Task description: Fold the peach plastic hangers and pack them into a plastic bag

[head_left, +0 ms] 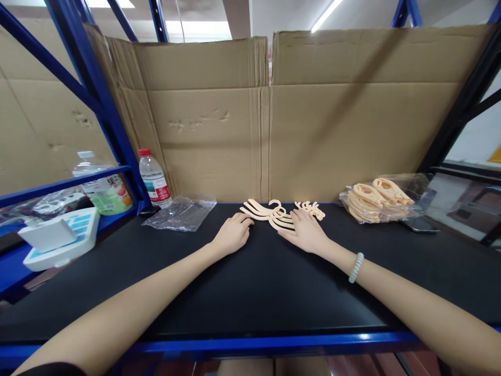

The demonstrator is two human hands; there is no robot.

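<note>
Cream hangers [270, 214] under two hands [270, 234]

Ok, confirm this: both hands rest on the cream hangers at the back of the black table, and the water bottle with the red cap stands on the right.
Not quite. The head view shows the water bottle on the left, beside the blue post. The rest holds: both hands, left and right, rest on the cream hangers on the black table.

The bench [250, 292] has a smooth, matt black top edged in glossy blue-painted metal. Behind it stand creased, dull brown cardboard sheets [313, 115]. The pale hangers [270, 213] at the far middle look like smooth plastic with a soft sheen. On the far left lies a crinkled clear plastic bag [180, 213]; on the far right a glossy bag of hangers [381, 201]. The bottle [154, 178] is clear plastic.
</note>
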